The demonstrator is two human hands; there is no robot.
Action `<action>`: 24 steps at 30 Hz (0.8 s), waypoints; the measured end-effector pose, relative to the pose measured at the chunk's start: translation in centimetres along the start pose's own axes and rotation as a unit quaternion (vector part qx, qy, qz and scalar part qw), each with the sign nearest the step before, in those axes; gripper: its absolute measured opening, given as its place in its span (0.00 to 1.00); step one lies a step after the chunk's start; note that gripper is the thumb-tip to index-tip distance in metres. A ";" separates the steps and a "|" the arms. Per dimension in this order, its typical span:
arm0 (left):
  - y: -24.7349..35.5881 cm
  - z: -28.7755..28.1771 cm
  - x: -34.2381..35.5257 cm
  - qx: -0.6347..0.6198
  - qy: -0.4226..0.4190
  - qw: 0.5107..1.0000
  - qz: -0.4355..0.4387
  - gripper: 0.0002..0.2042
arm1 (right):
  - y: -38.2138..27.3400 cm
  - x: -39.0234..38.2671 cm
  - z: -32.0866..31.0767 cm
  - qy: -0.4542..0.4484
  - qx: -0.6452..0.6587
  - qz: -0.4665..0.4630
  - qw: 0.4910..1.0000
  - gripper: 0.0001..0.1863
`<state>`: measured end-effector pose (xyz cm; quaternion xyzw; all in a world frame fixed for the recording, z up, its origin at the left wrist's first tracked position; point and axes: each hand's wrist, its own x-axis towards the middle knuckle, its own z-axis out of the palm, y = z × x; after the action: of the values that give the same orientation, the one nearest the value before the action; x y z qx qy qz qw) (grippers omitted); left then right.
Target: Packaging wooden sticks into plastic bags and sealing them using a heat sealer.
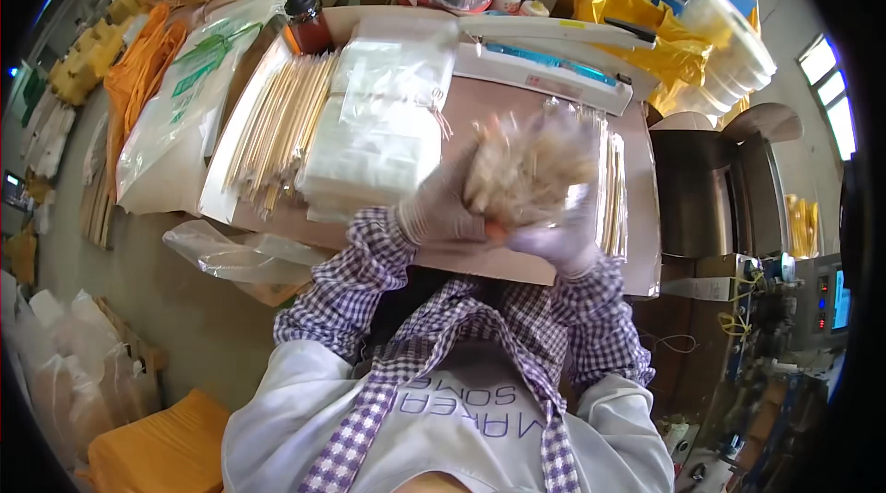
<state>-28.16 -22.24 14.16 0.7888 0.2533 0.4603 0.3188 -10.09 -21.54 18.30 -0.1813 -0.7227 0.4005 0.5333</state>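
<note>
Hands [443, 204] at a motion-blurred bundle [529, 170], right grip unclear.

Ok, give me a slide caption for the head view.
Left hand and right hand on a blurred beige bundle, with bags and thin sticks lying nearby.

Both forearms come up and forward from the body, elbows bent and out to the sides, checked sleeves bunched down to the wrists. Left hand [445, 207] looks gloved in something thin and pale, angled inward with its fingers curled in a grip. Right hand [568, 246], also pale-covered, sits just across from it, wrist turned in, but it's pretty blurry so can't really make out those fingers, sorry.
</note>
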 end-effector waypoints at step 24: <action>-3.1 -8.0 -6.2 0.482 0.069 0.812 -0.320 0.12 | 5.1 -3.1 -1.9 -0.072 0.275 0.400 0.871 0.13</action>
<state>-38.35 -22.33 11.33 0.6815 0.7026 0.2044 0.0087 -8.03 -19.82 12.58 -0.2715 -0.4855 0.7740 0.3025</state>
